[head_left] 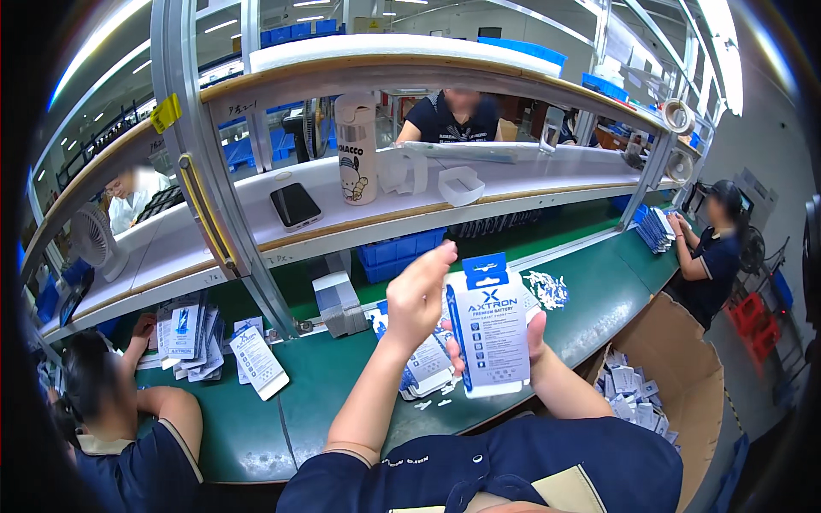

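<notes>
At the far left, a seated co-worker (141, 427) in a dark shirt reaches toward a pile of white and blue packs (190, 342) on the green worktop (244, 432). Just beside the pile lie a few loose packs (259, 363). On the shelf (329, 224) above, a dark phone (296, 206) lies flat, and a pale tumbler (356, 158) stands upright to its right. Below the shelf edge is a grey stack (339, 305). Near the centre, the left hand (416, 295) is raised, its fingers extended and nothing visible in its grasp; whether it touches the nearby carton cannot be told. Behind it sits a blue bin (400, 258); lower down, more boxes (425, 363) lie on the worktop. The white and blue carton (493, 342), its hang tab uppermost, is held nearly upright above the worktop by the right hand (536, 339), which grips it from behind and at its right edge. White scraps (548, 291) lie beyond. Farther right, a large cardboard box (684, 376) contains many packs, and another co-worker (718, 256) handles a stack of packs (655, 231)
</notes>
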`<move>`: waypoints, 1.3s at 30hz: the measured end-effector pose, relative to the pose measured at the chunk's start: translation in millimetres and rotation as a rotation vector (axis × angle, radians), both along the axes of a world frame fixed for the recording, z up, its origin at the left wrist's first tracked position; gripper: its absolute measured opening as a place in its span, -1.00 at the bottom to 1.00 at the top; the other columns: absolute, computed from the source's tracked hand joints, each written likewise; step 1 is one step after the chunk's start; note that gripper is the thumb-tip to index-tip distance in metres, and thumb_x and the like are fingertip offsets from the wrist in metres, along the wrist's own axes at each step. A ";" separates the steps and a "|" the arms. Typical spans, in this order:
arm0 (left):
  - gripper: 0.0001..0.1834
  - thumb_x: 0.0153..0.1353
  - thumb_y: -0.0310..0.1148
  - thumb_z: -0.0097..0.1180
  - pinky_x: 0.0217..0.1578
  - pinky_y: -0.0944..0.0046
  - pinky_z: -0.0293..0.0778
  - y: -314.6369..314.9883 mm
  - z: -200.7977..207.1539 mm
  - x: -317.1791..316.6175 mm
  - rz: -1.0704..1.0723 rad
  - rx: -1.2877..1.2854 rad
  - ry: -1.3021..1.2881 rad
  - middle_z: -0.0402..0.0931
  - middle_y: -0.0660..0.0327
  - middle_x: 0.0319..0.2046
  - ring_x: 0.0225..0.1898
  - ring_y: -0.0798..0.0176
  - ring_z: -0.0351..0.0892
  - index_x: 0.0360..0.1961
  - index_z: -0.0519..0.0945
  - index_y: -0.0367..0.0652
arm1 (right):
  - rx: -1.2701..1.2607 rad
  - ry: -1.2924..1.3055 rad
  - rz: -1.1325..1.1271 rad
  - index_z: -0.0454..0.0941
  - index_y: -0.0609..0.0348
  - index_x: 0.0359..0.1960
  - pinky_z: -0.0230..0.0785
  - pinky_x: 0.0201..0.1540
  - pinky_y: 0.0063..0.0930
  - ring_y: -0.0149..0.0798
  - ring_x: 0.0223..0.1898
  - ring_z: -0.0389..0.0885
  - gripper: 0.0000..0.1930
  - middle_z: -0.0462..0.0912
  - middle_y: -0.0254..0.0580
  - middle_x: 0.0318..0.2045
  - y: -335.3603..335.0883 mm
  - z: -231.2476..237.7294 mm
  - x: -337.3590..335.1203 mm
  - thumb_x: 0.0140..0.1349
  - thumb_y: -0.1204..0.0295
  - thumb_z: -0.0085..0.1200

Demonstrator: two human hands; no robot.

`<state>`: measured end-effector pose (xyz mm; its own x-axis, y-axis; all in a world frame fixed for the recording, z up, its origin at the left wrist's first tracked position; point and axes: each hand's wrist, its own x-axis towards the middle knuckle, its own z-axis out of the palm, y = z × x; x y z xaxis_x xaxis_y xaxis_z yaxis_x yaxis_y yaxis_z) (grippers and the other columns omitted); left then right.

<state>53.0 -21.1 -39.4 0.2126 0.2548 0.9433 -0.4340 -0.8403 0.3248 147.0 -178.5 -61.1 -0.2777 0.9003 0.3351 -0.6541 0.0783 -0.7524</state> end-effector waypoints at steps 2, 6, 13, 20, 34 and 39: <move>-0.69 0.29 -0.53 0.02 -0.11 0.27 0.55 -5.3 4.0 -4.9 -0.306 -0.508 0.138 0.60 -0.02 -0.12 -0.12 0.20 0.63 0.06 0.52 -0.31 | 0.018 -0.193 -0.194 0.08 0.34 0.28 0.33 0.11 -0.30 -0.22 0.02 0.48 0.17 0.43 -0.11 0.00 -3.5 12.6 4.3 -0.17 -0.35 0.23; -0.62 0.20 -0.38 0.18 -0.15 0.31 0.51 -6.4 11.2 -13.4 -0.567 -0.321 0.384 0.60 0.05 -0.16 -0.23 0.28 0.62 0.01 0.53 -0.35 | 0.053 -0.397 -0.450 0.14 0.30 0.27 0.26 0.18 -0.28 -0.20 0.13 0.40 -0.02 0.42 -0.11 0.05 -12.2 26.5 18.7 -0.09 -0.01 0.37; -0.79 0.03 -0.43 0.31 -0.33 0.30 0.47 -10.5 10.3 -8.8 -0.451 -0.165 0.243 0.65 0.11 -0.38 -0.36 0.24 0.59 -0.31 0.67 -0.33 | 0.051 -0.589 -0.683 0.34 0.26 0.16 0.33 0.12 -0.31 -0.29 0.06 0.48 -0.50 0.52 -0.18 0.01 -12.7 24.1 12.2 0.18 0.47 0.19; -0.82 0.13 -0.48 0.21 -0.54 0.25 0.31 -20.7 4.4 -7.9 -0.229 -0.261 0.210 0.50 0.09 -0.62 -0.58 0.17 0.45 -0.56 0.55 -0.34 | -0.033 -0.597 -0.949 0.52 0.31 -0.04 0.45 -0.11 -0.50 -0.41 -0.18 0.59 -0.72 0.64 -0.24 -0.21 -10.7 20.2 0.1 0.28 0.40 0.10; -0.60 0.40 -0.30 -0.10 -0.71 0.26 0.10 -31.0 -6.9 -0.3 -0.085 -0.364 0.071 0.22 0.14 -0.80 -0.79 0.28 0.18 -0.60 0.34 -0.26 | 0.125 -1.186 -1.033 0.59 0.38 -0.50 0.23 -0.60 -0.59 -0.59 -0.61 0.41 -0.75 0.55 -0.26 -0.70 -32.9 19.5 3.3 0.24 0.40 0.14; -0.73 0.38 -0.35 -0.05 -0.63 0.32 0.28 -41.2 -10.0 -2.1 -0.210 -0.295 0.105 0.42 0.14 -0.70 -0.69 0.25 0.42 -0.45 0.46 -0.28 | 0.241 -1.036 -1.394 0.58 0.39 -0.46 0.24 -0.55 -0.62 -0.61 -0.56 0.42 -0.78 0.58 -0.33 -0.63 -37.1 30.4 -9.7 0.26 0.43 0.12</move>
